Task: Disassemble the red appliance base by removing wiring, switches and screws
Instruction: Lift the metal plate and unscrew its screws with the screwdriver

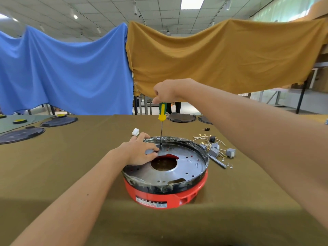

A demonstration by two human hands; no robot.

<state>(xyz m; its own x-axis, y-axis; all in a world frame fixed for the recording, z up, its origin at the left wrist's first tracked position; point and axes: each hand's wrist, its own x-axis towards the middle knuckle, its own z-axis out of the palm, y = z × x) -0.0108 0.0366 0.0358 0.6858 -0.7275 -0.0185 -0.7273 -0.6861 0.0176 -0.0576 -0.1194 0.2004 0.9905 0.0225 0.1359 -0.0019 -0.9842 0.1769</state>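
Note:
The red appliance base (165, 196) sits in the middle of the table, with a round metal plate (188, 166) inside its black rim. My right hand (166, 92) grips the top of a green and yellow screwdriver (162, 112) held upright, its tip on the plate's far edge. My left hand (140, 151) rests on the plate's left rim, fingers spread beside the screwdriver tip. Removed grey switches and wires (215, 148) lie to the right of the base, with a few loose screws (229, 165).
A small white part (135, 131) lies behind the base and a small black part (207, 129) farther right. Dark round plates (58, 121) lie at the left and at the table's far edge (182, 118). Blue and mustard cloths hang behind.

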